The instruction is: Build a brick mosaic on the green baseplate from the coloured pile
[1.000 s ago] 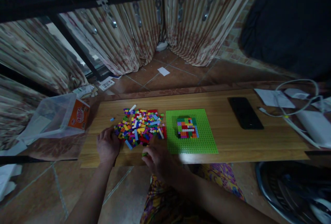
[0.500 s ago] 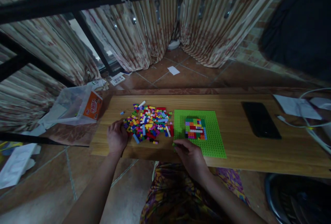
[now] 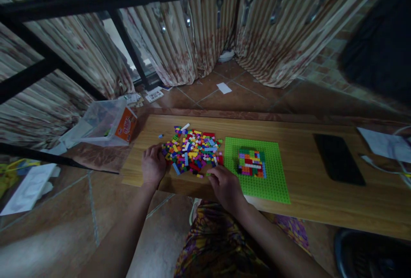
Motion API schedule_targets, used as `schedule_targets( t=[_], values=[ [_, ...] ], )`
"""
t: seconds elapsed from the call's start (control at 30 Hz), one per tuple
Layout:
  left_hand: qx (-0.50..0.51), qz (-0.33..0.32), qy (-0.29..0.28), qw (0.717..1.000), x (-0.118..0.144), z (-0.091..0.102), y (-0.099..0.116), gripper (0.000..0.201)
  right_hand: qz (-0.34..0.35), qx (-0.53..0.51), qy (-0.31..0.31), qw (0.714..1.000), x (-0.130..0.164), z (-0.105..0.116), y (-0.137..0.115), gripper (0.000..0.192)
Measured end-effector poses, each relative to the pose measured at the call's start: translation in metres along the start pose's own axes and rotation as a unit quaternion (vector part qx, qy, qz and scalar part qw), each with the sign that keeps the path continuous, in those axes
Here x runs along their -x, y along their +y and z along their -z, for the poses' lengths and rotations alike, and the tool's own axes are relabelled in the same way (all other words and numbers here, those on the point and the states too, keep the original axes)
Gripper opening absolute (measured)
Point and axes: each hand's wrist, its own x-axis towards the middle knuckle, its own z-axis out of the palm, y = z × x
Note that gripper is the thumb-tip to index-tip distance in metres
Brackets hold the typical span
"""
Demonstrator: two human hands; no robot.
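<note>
A heap of small coloured bricks lies on the wooden table. To its right is a green baseplate with a low multicoloured block of bricks built on it. My left hand rests palm down at the heap's left edge, its fingers loosely curled against the bricks and holding nothing. My right hand is at the heap's near right corner, just left of the baseplate. Its fingertips pinch a small green brick.
A black phone lies flat to the right of the baseplate, with papers and a white cable beyond it. A clear plastic box with an orange label sits off the table's left end. Curtains and black bars stand behind.
My right hand went from the near side of the heap to the baseplate's edge, then back to the heap's corner. The view shifted left. My left hand stayed put.
</note>
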Motion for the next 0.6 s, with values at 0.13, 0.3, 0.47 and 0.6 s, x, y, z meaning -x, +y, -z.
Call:
schedule_targets(
  t=[0.13,0.3,0.47,0.6],
  values=[
    [0.005,0.011,-0.002,1.0,0.001,0.0,0.0,0.028,-0.006,0.016,-0.013,1.0,0.002,0.002,0.002,0.016],
    [0.007,0.02,-0.005,1.0,0.002,0.0,0.002,0.028,0.012,0.029,-0.03,0.999,-0.001,-0.001,-0.002,0.02],
    [0.006,0.027,-0.012,1.0,0.001,0.001,0.003,0.029,0.006,-0.002,-0.028,1.0,0.002,0.008,-0.005,0.018],
    [-0.001,0.023,-0.009,1.0,0.001,0.001,0.002,0.03,-0.005,-0.03,-0.005,1.0,0.022,0.034,0.005,0.019]
  ],
)
